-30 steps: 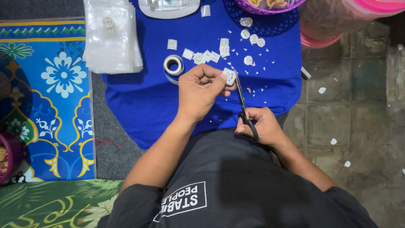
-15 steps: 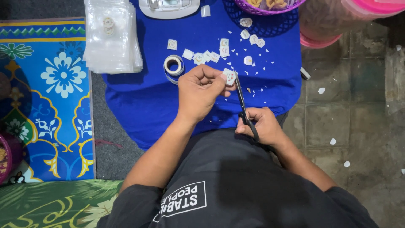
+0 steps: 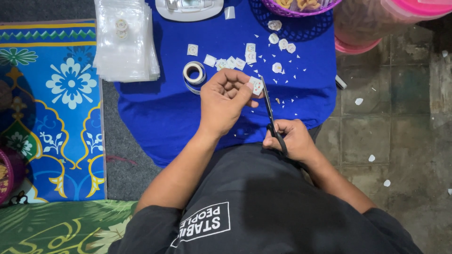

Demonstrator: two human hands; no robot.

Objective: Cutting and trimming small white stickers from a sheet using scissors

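Observation:
My left hand [image 3: 225,101] pinches a small white paper label [image 3: 256,85] between thumb and fingers above a blue cloth [image 3: 155,113]. My right hand [image 3: 292,140] grips the black handles of a pair of scissors [image 3: 270,113], whose blades point up and meet the label's right edge. Several cut white labels [image 3: 230,62] and tiny paper scraps [image 3: 287,89] lie on the cloth just beyond my hands. A roll of clear tape [image 3: 194,73] sits to the left of my left hand.
A stack of clear plastic bags [image 3: 125,42] lies at the upper left. A white device [image 3: 188,7] and a purple basket [image 3: 301,5] sit at the top edge, pink tubs [image 3: 376,21] at the upper right. A patterned mat [image 3: 47,108] lies left; tiled floor [image 3: 391,136] right.

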